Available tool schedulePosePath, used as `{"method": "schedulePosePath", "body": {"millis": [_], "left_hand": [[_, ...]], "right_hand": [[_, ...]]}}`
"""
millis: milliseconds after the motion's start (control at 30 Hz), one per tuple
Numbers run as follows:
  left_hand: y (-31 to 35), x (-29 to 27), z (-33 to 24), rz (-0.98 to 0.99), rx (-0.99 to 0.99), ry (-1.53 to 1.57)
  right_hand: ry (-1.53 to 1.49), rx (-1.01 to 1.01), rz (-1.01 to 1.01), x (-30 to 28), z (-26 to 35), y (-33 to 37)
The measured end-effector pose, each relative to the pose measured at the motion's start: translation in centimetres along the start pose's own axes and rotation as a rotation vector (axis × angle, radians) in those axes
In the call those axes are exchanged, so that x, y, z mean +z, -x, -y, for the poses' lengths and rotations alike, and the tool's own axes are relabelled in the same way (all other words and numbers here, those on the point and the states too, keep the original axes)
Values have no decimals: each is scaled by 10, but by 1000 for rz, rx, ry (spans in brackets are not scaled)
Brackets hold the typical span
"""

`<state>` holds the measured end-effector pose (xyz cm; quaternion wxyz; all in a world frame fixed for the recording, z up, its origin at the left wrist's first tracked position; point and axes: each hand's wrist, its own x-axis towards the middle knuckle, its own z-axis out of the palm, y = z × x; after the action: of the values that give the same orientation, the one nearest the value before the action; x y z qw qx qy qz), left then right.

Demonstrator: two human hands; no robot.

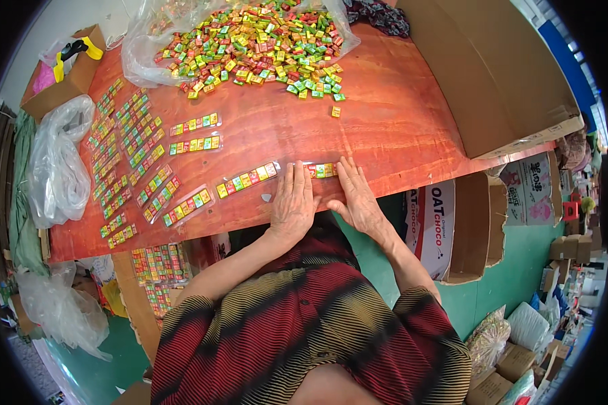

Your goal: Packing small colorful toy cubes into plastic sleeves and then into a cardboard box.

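Note:
Lying flat near the table's front edge, my left hand (pixel 294 202) has its fingers stretched out together. Opposite it, my right hand (pixel 362 202) is open too, thumb out toward the left one. Between my fingertips is a row of small coloured boxes (pixel 323 170) in clear plastic; my left fingers cover its left end. Just left of that hand lies another clear strip of boxes (pixel 248 181). Further left, several filled strips (pixel 188 206) lie in slanting rows. A large heap of loose small boxes (pixel 250 47) in red, yellow, green and orange spreads across the far side.
The red wooden table (pixel 398 128) bears a big cardboard box (pixel 493 74) at right. Clear plastic bags (pixel 61 162) lie at left, near a small carton (pixel 81 74). One loose box (pixel 336 111) sits apart from the heap. Below the left edge, a carton holds more strips (pixel 159 264).

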<state>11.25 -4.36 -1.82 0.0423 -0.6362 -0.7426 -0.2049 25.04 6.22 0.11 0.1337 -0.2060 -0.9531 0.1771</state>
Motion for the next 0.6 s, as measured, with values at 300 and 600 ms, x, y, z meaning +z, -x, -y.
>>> {"method": "schedulePosePath", "body": {"millis": [300, 600], "left_hand": [[-5, -8, 2, 15, 12, 29], [-6, -13, 5, 29, 22, 144]], "right_hand": [[11, 50, 44, 5, 2, -1], [26, 91, 168, -20, 4, -13]]}}
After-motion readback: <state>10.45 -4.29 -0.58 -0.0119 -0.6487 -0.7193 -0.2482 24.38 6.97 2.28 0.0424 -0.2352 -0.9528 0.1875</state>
